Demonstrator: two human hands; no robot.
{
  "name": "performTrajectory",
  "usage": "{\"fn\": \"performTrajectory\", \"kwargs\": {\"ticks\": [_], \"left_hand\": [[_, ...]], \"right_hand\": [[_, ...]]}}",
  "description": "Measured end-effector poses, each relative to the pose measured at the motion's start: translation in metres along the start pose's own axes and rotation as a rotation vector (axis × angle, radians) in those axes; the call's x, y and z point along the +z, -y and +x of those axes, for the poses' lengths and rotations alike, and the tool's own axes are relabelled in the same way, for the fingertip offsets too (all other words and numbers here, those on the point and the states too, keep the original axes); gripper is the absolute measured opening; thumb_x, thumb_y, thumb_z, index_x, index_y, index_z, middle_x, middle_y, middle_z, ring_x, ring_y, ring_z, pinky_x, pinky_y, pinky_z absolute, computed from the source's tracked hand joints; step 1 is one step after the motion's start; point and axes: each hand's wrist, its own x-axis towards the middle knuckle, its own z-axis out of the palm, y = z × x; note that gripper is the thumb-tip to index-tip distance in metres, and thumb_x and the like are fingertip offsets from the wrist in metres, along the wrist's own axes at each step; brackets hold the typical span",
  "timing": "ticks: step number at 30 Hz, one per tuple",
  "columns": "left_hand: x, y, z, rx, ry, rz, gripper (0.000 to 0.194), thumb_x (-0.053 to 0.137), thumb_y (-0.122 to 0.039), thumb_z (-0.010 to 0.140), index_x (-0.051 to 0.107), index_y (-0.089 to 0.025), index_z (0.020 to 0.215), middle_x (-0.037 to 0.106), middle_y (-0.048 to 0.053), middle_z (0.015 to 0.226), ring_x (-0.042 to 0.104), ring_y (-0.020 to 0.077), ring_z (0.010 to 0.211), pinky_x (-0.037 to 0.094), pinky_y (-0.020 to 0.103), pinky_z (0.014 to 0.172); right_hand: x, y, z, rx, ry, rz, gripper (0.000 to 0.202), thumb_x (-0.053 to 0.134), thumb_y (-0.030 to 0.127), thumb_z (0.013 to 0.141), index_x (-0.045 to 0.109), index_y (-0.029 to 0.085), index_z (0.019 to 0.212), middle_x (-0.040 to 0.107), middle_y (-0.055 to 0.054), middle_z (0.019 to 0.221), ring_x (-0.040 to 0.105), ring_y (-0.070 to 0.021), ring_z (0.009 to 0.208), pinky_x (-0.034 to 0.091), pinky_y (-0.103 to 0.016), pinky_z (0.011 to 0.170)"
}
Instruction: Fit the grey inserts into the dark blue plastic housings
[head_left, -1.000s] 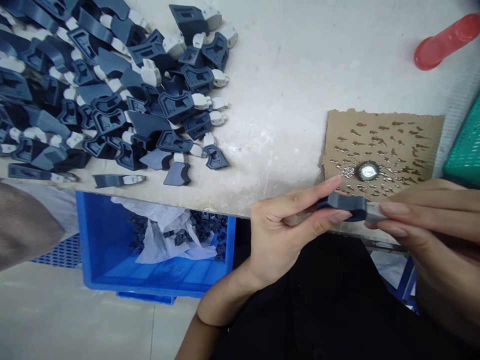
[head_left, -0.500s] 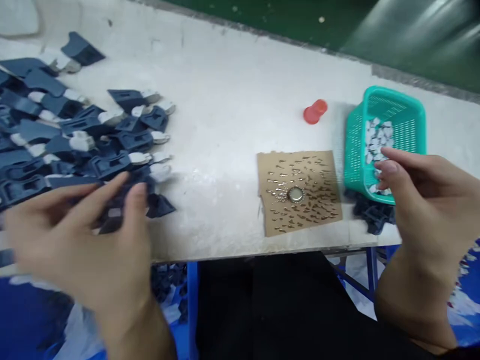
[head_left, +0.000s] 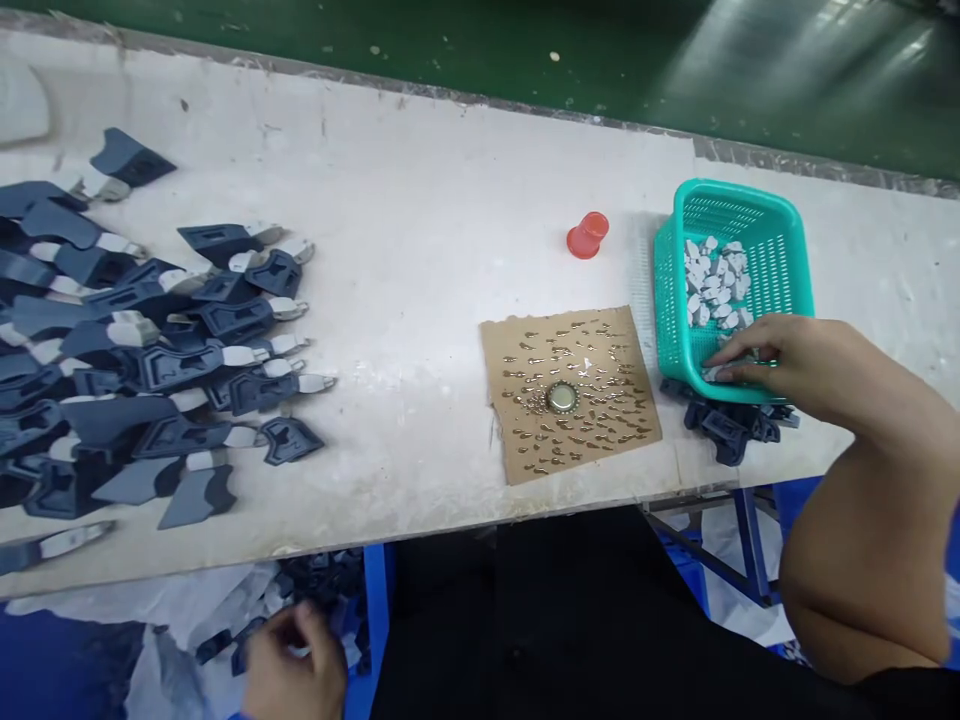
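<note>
Head view: right hand [head_left: 806, 362] bends its fingers among chunky pale pieces [head_left: 716, 285] inside a perforated plastic basket [head_left: 670, 300], while the blurred left hand [head_left: 296, 665] curls near angular dark parts [head_left: 330, 575] below the table [head_left: 405, 400], both grips unclear.

There are two hands [head_left: 296, 670] [head_left: 817, 365], one basket [head_left: 670, 295], one red cylinder [head_left: 588, 235], one cardboard sheet [head_left: 498, 340], one cap [head_left: 562, 398].

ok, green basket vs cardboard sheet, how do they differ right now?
Shape: the green basket is deep with perforated walls; the cardboard sheet is flat.
Load: the basket holds loose pale pieces; the sheet carries glossy drops and a round, tooth-edged cap.
Hands: the right hand reaches into the basket; neither hand touches the sheet.
Shared: both rest on the table.
</note>
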Motion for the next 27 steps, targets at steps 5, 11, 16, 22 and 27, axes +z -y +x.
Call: {"fn": "performTrajectory", "kwargs": {"ticks": [5, 11, 16, 22, 27], "left_hand": [[0.026, 0.031, -0.014, -0.109, 0.245, 0.118, 0.030, 0.061, -0.045, 0.071, 0.069, -0.023, 0.089, 0.080, 0.014, 0.096, 0.075, 0.0447, 0.101, 0.058, 0.052, 0.088], [0.030, 0.047, -0.005, -0.178, 0.463, 0.102, 0.025, 0.063, -0.034, 0.056, 0.067, -0.027, 0.080, 0.084, 0.009, 0.098, 0.075, 0.0416, 0.112, 0.059, 0.047, 0.100], [0.017, 0.050, 0.006, -0.277, 0.630, 0.044, 0.024, 0.065, -0.028, 0.051, 0.069, -0.026, 0.075, 0.080, 0.005, 0.072, 0.079, 0.0358, 0.077, 0.063, 0.041, 0.073], [-0.019, 0.031, 0.019, -0.292, 0.568, -0.088, 0.040, 0.078, -0.044, 0.051, 0.079, -0.027, 0.088, 0.085, 0.007, 0.096, 0.078, 0.0399, 0.109, 0.064, 0.048, 0.095], [-0.056, -0.013, 0.017, -0.359, 0.518, -0.197, 0.044, 0.090, -0.058, 0.051, 0.085, -0.037, 0.090, 0.083, -0.002, 0.114, 0.071, 0.0424, 0.125, 0.066, 0.047, 0.095]], "right_hand": [[0.001, -0.002, -0.009, 0.014, -0.073, 0.011, 0.033, 0.046, 0.041, 0.085, 0.077, 0.032, 0.091, 0.076, -0.003, 0.107, 0.068, -0.0258, 0.092, 0.051, -0.042, 0.073], [0.006, -0.009, -0.005, -0.047, -0.043, 0.048, 0.032, 0.056, 0.055, 0.079, 0.082, 0.038, 0.089, 0.074, -0.004, 0.108, 0.065, -0.0305, 0.102, 0.051, -0.050, 0.086], [0.006, -0.001, 0.000, -0.012, -0.107, 0.153, 0.033, 0.061, 0.060, 0.078, 0.080, 0.033, 0.081, 0.076, -0.005, 0.100, 0.065, -0.0303, 0.093, 0.050, -0.051, 0.083], [0.008, 0.016, -0.032, 0.005, -0.243, 0.497, 0.036, 0.067, 0.057, 0.090, 0.075, 0.029, 0.111, 0.076, -0.006, 0.103, 0.072, -0.0225, 0.091, 0.059, -0.038, 0.076], [0.014, 0.044, -0.046, -0.131, -0.233, 1.051, 0.032, 0.075, 0.038, 0.093, 0.076, 0.033, 0.125, 0.070, -0.001, 0.087, 0.065, -0.0116, 0.081, 0.056, -0.025, 0.072]]}}
